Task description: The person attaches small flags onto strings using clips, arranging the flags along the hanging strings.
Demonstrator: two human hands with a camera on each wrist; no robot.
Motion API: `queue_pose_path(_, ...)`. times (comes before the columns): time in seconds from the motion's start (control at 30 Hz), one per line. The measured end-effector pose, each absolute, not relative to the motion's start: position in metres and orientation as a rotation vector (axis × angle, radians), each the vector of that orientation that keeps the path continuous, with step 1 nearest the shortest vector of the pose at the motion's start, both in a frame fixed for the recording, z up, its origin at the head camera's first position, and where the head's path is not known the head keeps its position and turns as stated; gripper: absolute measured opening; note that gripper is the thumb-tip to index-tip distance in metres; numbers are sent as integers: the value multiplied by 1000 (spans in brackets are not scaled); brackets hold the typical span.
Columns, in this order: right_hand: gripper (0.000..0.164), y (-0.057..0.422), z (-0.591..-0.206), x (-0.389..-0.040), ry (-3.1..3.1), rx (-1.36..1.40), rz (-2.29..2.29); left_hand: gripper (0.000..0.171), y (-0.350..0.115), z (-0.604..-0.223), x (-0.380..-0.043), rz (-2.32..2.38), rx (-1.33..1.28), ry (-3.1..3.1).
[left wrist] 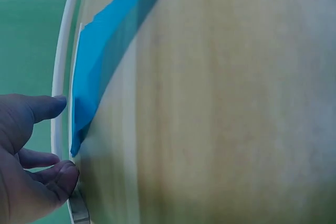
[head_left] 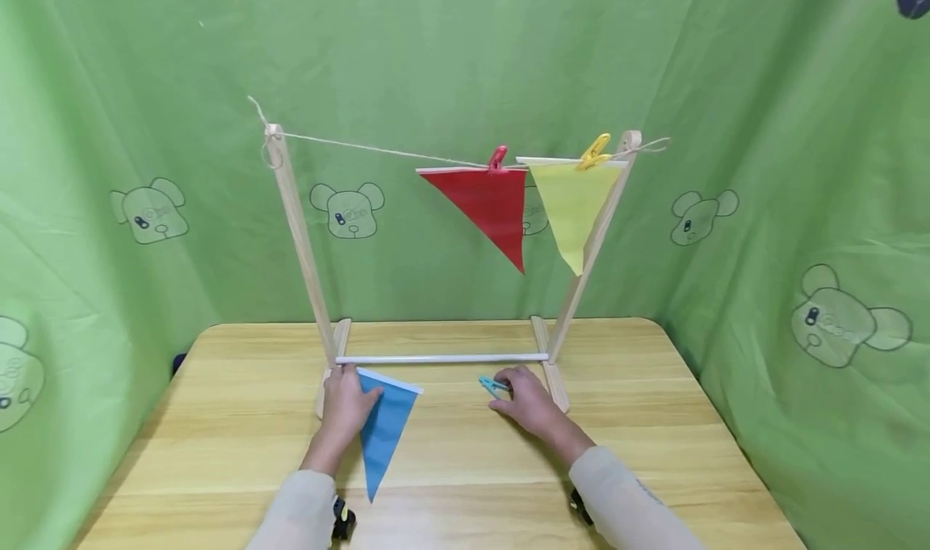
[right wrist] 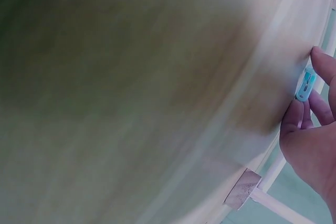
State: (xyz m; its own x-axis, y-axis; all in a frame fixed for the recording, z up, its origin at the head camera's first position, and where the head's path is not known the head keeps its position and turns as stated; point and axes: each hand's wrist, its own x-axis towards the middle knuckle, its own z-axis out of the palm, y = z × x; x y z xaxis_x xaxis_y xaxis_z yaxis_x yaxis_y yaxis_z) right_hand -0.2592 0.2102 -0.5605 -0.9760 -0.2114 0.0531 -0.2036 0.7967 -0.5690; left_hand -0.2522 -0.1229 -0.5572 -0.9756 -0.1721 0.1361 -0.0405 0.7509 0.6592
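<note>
A blue triangular flag [head_left: 388,425] with a white top strip lies on the table, its point toward the front edge. My left hand [head_left: 347,400] is at its upper left corner, the thumb spread over the blue fabric. In the left wrist view, the thumb [left wrist: 50,107] and the fingertips [left wrist: 65,177] stand well apart beside the flag. A light blue clothespin [head_left: 494,386] sits between the thumb and fingers of my right hand [head_left: 529,403]. The right wrist view shows the clothespin [right wrist: 306,83] with the thumb above and fingertips close below, not squeezed together.
Behind the hands stands a wooden frame with a left post [head_left: 298,219], a right post [head_left: 597,235] and a white crossbar [head_left: 443,359]. A string [head_left: 370,148] spans the posts. On it hang a red flag [head_left: 497,211] under a red clothespin [head_left: 497,158] and a yellow flag [head_left: 574,211] under a yellow clothespin [head_left: 594,153].
</note>
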Motion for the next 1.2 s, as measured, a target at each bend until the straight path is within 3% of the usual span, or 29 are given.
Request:
queue_pose_path(0.3,35,212,-561,-261,2960,-356,-942,69,-121,-559,-258,-981,196,-2799)
queue_pose_path(0.73,34,212,-560,-261,2951,-351,-944,47,-117,-560,-259,-891,221,-2796)
queue_pose_path(1.2,32,213,-559,-260,2922,-310,-952,46,-114,-560,-256,-992,212,-2736)
